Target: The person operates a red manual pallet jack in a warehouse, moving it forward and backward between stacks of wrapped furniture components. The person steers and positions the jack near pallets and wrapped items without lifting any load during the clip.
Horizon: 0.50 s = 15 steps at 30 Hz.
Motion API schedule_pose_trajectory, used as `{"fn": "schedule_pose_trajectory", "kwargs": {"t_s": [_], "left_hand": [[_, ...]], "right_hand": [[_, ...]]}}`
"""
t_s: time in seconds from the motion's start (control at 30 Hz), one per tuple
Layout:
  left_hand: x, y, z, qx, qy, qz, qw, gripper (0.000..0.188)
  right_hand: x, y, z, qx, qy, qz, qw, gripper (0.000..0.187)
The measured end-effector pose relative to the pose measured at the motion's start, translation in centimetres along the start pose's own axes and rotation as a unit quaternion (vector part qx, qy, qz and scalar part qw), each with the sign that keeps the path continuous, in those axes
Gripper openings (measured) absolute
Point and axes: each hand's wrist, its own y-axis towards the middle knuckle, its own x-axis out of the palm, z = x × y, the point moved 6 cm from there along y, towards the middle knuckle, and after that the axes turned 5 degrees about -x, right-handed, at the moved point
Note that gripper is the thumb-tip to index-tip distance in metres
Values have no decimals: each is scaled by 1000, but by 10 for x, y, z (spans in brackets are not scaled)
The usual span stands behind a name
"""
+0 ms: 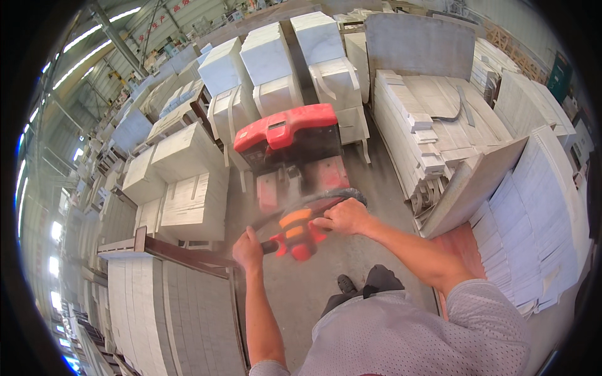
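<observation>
In front of me stands a red electric pallet truck (288, 128) with a dusty, dark lower body. Its control handle (298, 235), red with orange parts and a black loop, reaches back toward me and is slightly blurred. My left hand (248, 249) is closed around the left side of the handle. On the right side my right hand (343, 217) grips the handle, its thumb by the red control near the middle. Both arms stretch forward from my body. The truck's forks are not visible behind its body.
Stacks of pale stone slabs (269, 56) stand close beyond the truck. More slabs crowd the left (194, 200), and a tall pile (414, 125) lines the right. A slanted slab (470, 185) leans near my right arm. A grey floor aisle (288, 294) runs beneath me.
</observation>
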Motion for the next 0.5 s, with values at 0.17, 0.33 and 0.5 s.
{"fn": "schedule_pose_trajectory", "kwargs": {"t_s": [0.17, 0.33, 0.5], "left_hand": [[15, 26, 14, 1, 10, 15, 1000, 54], [23, 65, 17, -9, 0, 2, 1000, 51], [45, 122, 24, 0, 14, 3, 1000, 52]], "right_hand": [[-10, 27, 19, -10, 2, 0, 1000, 69], [-13, 66, 31, -24, -8, 11, 1000, 73], [-20, 119, 49, -36, 9, 38, 999, 82]]}}
